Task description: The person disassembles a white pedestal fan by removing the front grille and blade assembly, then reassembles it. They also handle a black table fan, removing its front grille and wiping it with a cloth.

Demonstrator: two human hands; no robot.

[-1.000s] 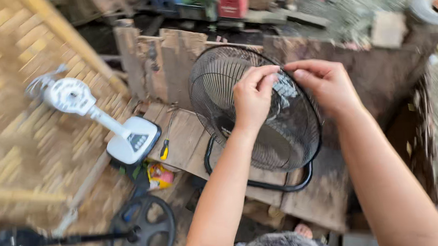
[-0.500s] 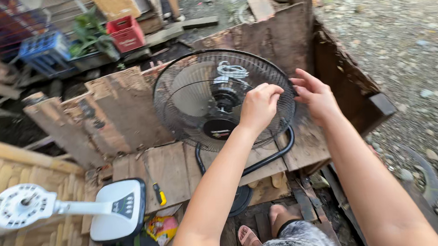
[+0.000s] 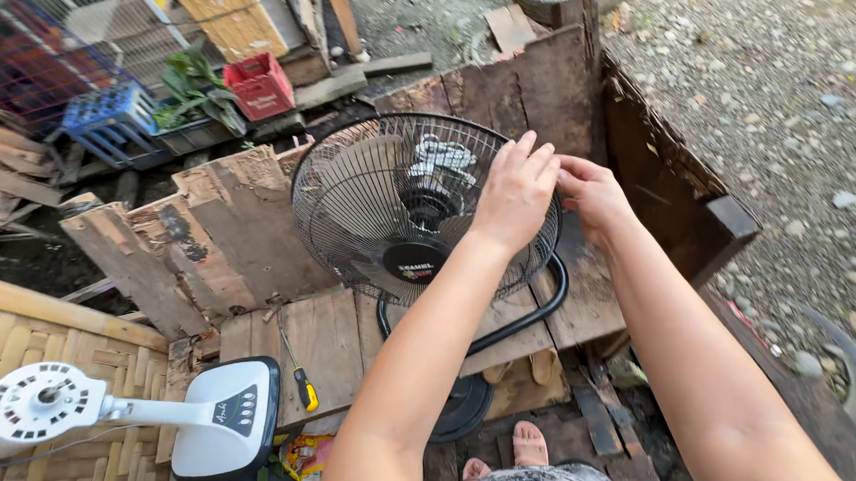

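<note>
A black floor fan with a round wire grille (image 3: 402,208) stands on a worn wooden platform (image 3: 331,338), propped on its black tube base (image 3: 520,319). My left hand (image 3: 515,192) lies flat on the right side of the grille, fingers together and pointing up. My right hand (image 3: 590,193) is at the grille's right rim, fingers curled against the edge just behind my left hand. What the right fingers pinch is hidden.
A yellow-handled screwdriver (image 3: 301,379) lies on the planks. A white stand-fan body (image 3: 115,423) rests on a woven bamboo surface at lower left. A red crate (image 3: 259,83) and blue crate (image 3: 104,116) sit at the back. Gravel lies to the right. My feet (image 3: 527,445) show below.
The camera view shifted left to right, so the fan sits more central. My hands stayed on the grille's right side, the left hand now flatter against it.
</note>
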